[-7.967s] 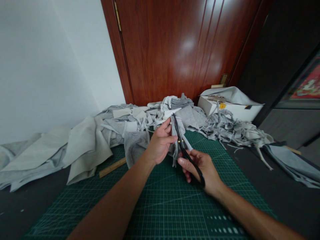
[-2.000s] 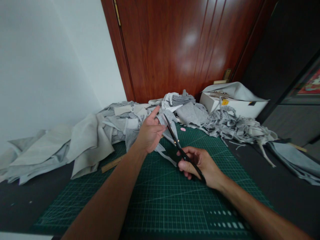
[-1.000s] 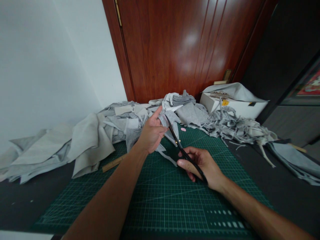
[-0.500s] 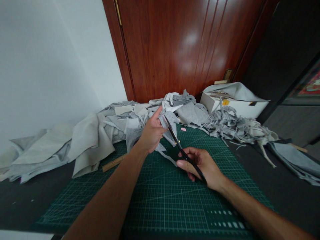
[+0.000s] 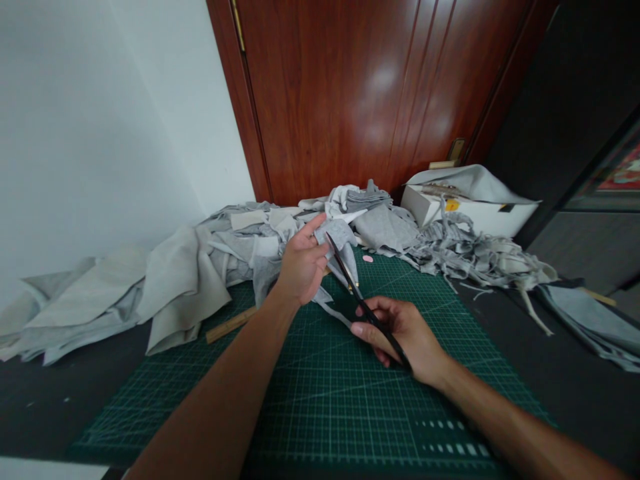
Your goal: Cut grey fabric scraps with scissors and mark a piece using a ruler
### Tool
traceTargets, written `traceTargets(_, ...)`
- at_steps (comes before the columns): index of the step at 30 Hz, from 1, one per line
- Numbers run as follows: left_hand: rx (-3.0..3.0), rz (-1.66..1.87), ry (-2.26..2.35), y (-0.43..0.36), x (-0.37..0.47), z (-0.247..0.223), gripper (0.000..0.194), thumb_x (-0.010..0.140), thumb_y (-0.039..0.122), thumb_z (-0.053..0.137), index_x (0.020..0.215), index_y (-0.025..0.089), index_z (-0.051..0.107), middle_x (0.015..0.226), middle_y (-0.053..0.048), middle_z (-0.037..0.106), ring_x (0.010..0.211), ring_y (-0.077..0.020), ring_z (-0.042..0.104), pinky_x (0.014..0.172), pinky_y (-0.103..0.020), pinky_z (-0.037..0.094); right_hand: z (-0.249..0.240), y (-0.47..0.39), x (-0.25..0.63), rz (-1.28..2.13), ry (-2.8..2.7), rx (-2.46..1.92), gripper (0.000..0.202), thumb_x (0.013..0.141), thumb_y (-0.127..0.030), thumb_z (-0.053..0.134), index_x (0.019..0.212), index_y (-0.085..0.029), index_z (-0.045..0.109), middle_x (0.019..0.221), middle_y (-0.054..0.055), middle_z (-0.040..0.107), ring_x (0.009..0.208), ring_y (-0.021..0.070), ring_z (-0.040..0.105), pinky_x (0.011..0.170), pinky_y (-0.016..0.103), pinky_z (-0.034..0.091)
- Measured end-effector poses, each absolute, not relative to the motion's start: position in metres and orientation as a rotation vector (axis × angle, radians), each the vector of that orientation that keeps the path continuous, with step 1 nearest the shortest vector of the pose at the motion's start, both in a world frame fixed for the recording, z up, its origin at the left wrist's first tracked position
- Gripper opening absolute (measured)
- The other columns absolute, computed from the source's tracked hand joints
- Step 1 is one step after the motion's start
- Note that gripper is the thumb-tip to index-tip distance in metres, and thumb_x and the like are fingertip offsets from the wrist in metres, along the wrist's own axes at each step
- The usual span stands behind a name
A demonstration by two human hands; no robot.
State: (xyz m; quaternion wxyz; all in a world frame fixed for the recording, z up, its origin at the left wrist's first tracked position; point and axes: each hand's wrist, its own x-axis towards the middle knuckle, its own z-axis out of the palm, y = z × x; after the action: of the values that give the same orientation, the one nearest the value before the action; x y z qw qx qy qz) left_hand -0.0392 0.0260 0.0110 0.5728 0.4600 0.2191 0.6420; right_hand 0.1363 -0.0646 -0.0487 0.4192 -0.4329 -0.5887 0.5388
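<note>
Black scissors [image 5: 370, 312] are gripped by their handles in my right hand [image 5: 400, 330], over the green cutting mat [image 5: 320, 400]. Their blades point up and to the left, with the tips against a grey fabric piece [image 5: 336, 233]. My left hand [image 5: 303, 263] holds that piece between its fingers, left of the blades. A narrow grey strip [image 5: 333, 312] trails on the mat below my left hand. Behind the scissors lies a small pink piece [image 5: 368, 259] on the mat.
Grey and beige fabric [image 5: 175, 273] is heaped along the left and back. A wooden ruler [image 5: 230, 325] lies partly under my left forearm. At the back right are a white box [image 5: 480, 217] and tangled fabric strips [image 5: 470, 257].
The grey fabric piece has turned and shows more of its face beside the scissor tips. My left hand has shifted slightly, its fingers more closed. The scissors have barely moved.
</note>
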Motion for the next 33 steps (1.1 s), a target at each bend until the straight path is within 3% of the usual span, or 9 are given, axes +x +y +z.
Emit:
traceTargets(6, 1.122, 1.490, 0.489, 0.0258, -0.0417, 0.0102, 0.102, 0.067, -0.006, 0.070, 0.161, 0.010, 0.036, 0.116, -0.012, 0.077, 0.116, -0.0233, 0.072, 0.098, -0.031, 0.053, -0.0482, -0.0640, 0.1382, 1.323, -1.503, -1.072, 0.046, 0.076, -0.051, 0.089, 0.094, -0.018, 0.062, 0.055, -0.010, 0.055, 0.036, 0.0063, 0.046, 0.034, 0.017, 0.034)
traceTargets(14, 1.109, 1.484, 0.475, 0.0249, -0.0447, 0.0113, 0.108, 0.065, -0.010, 0.065, 0.164, 0.021, 0.034, 0.126, -0.010, 0.073, 0.130, -0.0249, 0.066, 0.100, -0.033, 0.055, -0.0480, -0.0653, 0.1350, 1.348, -1.464, -1.074, 0.047, 0.071, -0.048, 0.092, 0.093, -0.017, 0.063, 0.053, -0.011, 0.055, 0.035, 0.0058, 0.045, 0.032, 0.016, 0.033)
traceTargets(22, 1.092, 1.409, 0.451, 0.0210, -0.0439, 0.0126, 0.125, 0.063, -0.014, 0.065, 0.170, 0.028, 0.016, 0.130, -0.010, 0.072, 0.106, -0.0186, 0.074, 0.097, -0.034, 0.058, -0.0483, -0.0635, 0.1363, 1.351, -1.454, -1.097, 0.051, 0.069, -0.051, 0.092, 0.093, -0.017, 0.063, 0.054, -0.010, 0.056, 0.036, 0.0073, 0.049, 0.033, 0.018, 0.038)
traceTargets(29, 1.063, 1.394, 0.462, 0.0212, -0.0431, 0.0104, 0.124, 0.063, -0.016, 0.065, 0.169, 0.030, 0.020, 0.136, -0.010, 0.070, 0.107, -0.0177, 0.073, 0.098, -0.033, 0.059, -0.0487, -0.0615, 0.1372, 1.373, -1.436, -1.090, 0.054, 0.065, -0.049, 0.096, 0.093, -0.017, 0.063, 0.054, -0.010, 0.057, 0.037, 0.0074, 0.049, 0.033, 0.018, 0.039)
traceTargets(33, 1.094, 1.390, 0.478, 0.0233, -0.0435, 0.0090, 0.123, 0.062, -0.014, 0.066, 0.169, 0.024, 0.020, 0.134, -0.012, 0.072, 0.107, -0.0191, 0.074, 0.099, -0.035, 0.059, -0.0488, -0.0606, 0.1368, 1.367, -1.437, -1.097, 0.051, 0.067, -0.048, 0.095, 0.092, -0.017, 0.064, 0.052, -0.010, 0.056, 0.035, 0.0067, 0.047, 0.032, 0.017, 0.037)
